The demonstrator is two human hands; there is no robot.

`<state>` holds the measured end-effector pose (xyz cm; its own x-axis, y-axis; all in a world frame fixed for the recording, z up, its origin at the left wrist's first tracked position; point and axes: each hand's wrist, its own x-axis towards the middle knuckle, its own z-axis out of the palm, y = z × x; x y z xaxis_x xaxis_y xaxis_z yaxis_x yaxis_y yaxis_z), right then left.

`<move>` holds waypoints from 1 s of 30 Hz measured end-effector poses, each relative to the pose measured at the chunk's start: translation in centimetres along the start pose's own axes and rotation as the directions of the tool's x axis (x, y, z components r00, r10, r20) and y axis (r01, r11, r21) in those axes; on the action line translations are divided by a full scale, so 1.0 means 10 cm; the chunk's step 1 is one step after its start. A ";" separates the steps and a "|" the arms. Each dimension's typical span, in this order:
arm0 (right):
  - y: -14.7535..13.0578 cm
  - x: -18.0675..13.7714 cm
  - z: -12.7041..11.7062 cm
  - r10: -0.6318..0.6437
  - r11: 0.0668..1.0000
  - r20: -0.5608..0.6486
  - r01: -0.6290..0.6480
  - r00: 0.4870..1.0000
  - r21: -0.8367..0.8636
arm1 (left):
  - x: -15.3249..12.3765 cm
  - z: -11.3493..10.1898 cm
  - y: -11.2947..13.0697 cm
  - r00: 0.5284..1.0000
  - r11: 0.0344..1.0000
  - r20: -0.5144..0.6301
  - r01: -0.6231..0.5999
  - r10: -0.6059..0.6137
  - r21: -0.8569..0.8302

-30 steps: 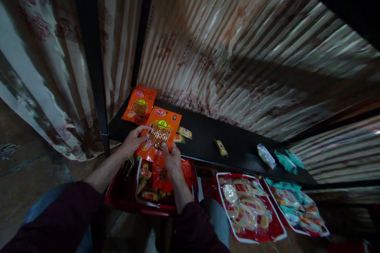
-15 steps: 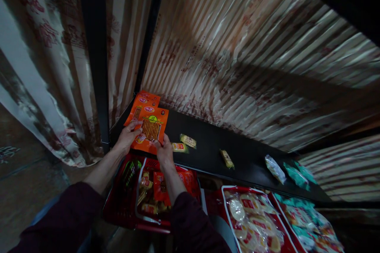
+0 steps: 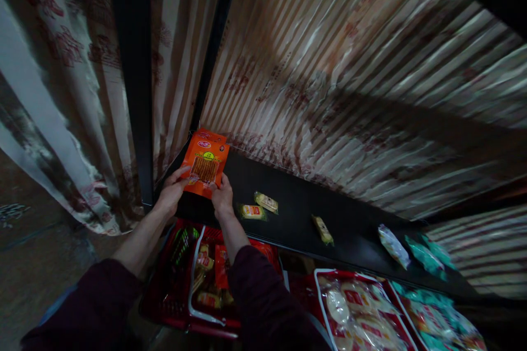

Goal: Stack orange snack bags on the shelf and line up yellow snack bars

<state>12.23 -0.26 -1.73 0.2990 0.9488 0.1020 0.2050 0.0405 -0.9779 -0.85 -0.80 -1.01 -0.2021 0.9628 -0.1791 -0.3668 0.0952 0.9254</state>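
An orange snack packet [image 3: 206, 163] with a clear window over brown sticks lies nearly flat at the left corner of the black shelf [image 3: 292, 219]. My left hand [image 3: 172, 192] pinches its lower left edge, thumb and fingers closed on it. At the lower right corner, my right hand [image 3: 222, 196] grips the same packet. The edge of another orange packet shows just behind its top. To the right of my right hand lie a yellow-wrapped snack [image 3: 252, 211] and a second small wrapped snack [image 3: 267, 202].
Below the shelf stands a red basket [image 3: 164, 307] with wrapped snacks and orange packets. Farther right, a box of clear-wrapped round snacks [image 3: 362, 312] stands beside teal packs [image 3: 442, 315]. Pleated curtain [image 3: 329, 77] backs the shelf; a black post [image 3: 134, 77] rises at left.
Both hands have moved the orange packet up and left, so it now covers most of the packet behind it. The view has shifted slightly.
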 end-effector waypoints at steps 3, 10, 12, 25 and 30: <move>0.01 0.08 0.04 0.036 0.999 -0.014 -0.036 0.999 -0.034 | 0.05 -0.01 -0.02 1.000 1.000 -0.017 0.003 -0.003 0.000; 0.03 0.19 0.07 0.049 0.974 -0.002 -0.048 0.999 -0.221 | 0.12 -0.05 -0.10 0.999 0.987 -0.007 -0.049 0.050 0.151; 0.03 0.20 0.08 0.059 0.949 0.008 -0.053 0.998 -0.311 | 0.13 -0.05 -0.11 0.997 0.977 -0.011 -0.068 0.072 0.204; 0.07 0.20 0.16 -0.121 0.840 -0.007 0.099 0.993 -0.534 | 0.20 -0.09 -0.27 0.951 0.645 0.047 -0.242 0.304 0.725; 0.09 0.20 0.19 -0.131 0.807 0.075 0.150 0.989 -0.571 | 0.15 -0.07 -0.29 0.930 0.516 0.141 -0.310 0.340 0.799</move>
<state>11.23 2.30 -2.72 0.1991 0.9560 0.2154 0.7429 -0.0039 -0.6694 -0.73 0.16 -4.18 -0.1846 0.9633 0.1949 0.5985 -0.0471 0.7997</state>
